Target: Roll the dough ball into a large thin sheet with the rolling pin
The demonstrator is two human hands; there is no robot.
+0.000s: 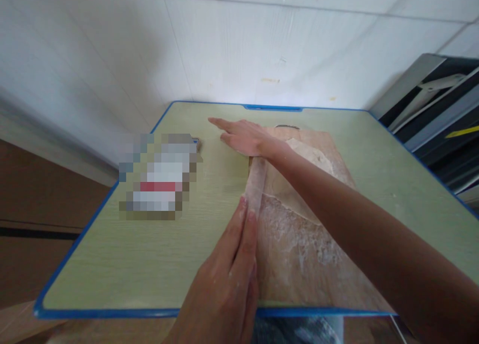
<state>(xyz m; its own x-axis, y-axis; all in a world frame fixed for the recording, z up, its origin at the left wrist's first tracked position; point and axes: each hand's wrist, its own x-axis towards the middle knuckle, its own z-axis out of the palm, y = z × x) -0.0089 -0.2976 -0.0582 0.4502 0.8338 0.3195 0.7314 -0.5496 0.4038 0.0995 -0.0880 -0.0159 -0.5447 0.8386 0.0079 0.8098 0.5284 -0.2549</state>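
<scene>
A flour-dusted rolling pin (pixel 256 182) lies lengthwise along the left edge of a wooden board (pixel 284 279). At its near end, my left hand (pixel 230 269) is closed around it, fingers running along the wood. My right hand (pixel 243 137) rests over the far end, fingers stretched out flat to the left; its palm hides that end. A thin, pale sheet of dough (pixel 284 184) is spread on the board beside the pin. My right forearm crosses over and covers part of the dough. Loose flour (pixel 299 229) whitens the board in front of it.
The board sits on a light green table (pixel 149 264) with a blue rim. A blurred-out, phone-like object (pixel 164 174) lies to the left. A white wall (pixel 224 50) stands behind, and dark folded metal-framed items (pixel 441 99) lean at the right.
</scene>
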